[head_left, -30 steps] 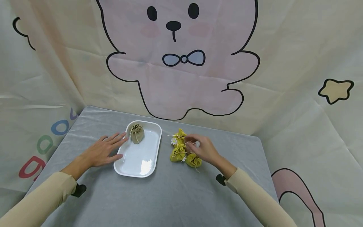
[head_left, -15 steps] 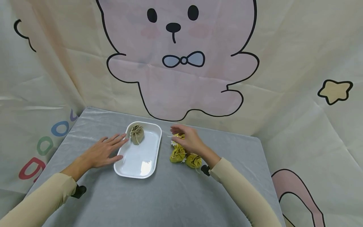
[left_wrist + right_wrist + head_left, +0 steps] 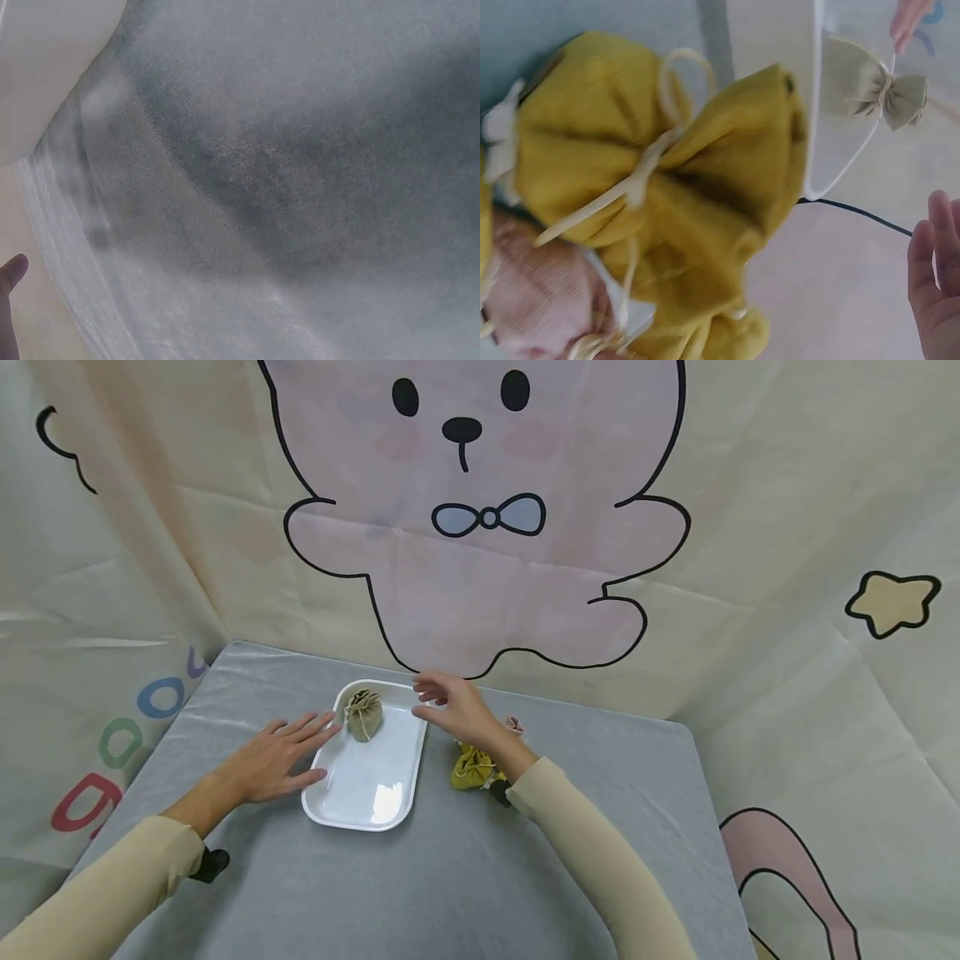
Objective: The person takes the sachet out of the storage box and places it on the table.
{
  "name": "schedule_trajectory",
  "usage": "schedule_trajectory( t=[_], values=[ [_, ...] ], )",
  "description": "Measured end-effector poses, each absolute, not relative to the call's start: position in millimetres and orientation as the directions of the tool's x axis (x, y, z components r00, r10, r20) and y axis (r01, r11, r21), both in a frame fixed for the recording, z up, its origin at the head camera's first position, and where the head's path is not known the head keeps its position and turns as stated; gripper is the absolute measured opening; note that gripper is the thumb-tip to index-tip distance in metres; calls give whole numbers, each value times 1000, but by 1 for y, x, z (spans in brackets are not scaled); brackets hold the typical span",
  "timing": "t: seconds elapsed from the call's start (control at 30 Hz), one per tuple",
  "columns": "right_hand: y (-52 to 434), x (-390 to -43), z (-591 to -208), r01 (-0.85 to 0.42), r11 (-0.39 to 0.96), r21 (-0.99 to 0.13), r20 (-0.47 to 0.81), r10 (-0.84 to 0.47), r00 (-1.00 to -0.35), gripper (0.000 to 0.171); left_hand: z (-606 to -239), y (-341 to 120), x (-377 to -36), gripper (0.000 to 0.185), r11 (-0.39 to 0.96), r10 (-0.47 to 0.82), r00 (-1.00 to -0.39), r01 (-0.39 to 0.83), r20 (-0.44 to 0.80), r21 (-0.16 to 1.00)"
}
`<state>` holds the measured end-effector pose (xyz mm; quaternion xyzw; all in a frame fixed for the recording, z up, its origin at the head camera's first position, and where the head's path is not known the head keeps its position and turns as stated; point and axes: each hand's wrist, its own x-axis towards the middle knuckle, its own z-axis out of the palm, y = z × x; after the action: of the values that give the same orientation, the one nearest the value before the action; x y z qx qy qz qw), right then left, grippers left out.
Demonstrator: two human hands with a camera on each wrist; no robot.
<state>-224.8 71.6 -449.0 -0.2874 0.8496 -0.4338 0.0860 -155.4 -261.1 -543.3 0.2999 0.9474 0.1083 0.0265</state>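
From the head view, the left hand (image 3: 262,766) is laid flat, fingers straight, against the white tray (image 3: 390,760) holding a beige pouch (image 3: 363,714); the right hand (image 3: 457,706), relaxed and empty, is raised over the tray's far corner. In the right wrist view, yellow pouches (image 3: 652,195) are seen heaped on the grey surface (image 3: 450,877).

A small beige cloth drawstring pouch (image 3: 362,714), tied at its neck with pale cord, sits in the far left corner of a white rounded rectangular plastic tray (image 3: 375,793). The tray lies lengthwise on the grey table, nearer its far edge. Right of the tray, yellow cloth drawstring pouches (image 3: 471,767) with pale cords lie bunched together, a pink cloth pouch (image 3: 513,724) just beyond them.
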Motion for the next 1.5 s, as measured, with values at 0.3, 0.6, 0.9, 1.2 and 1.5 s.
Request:
schedule_trajectory(
  t=[0.3,0.6,0.9,1.2,1.5],
  values=[
    [41,-229,-458,-376,433,-819,81,-563,-823,46,-542,-262,-154,74,810,562,-827,546,-17,213],
    [14,-229,-462,-352,466,-812,54,-540,-840,48,-545,-263,-154,74,809,559,-829,542,-16,227],
    [-1,-234,-477,-349,466,-813,58,-531,-845,50,-546,-263,-153,74,804,561,-828,550,18,227],
    [-11,-236,-482,-380,560,-736,45,-520,-853,55,-544,-262,-154,72,795,570,-820,567,55,217],
    [-17,-241,-487,-328,559,-761,8,-498,-867,52,-543,-261,-156,75,806,563,-827,551,9,214]
  ],
)
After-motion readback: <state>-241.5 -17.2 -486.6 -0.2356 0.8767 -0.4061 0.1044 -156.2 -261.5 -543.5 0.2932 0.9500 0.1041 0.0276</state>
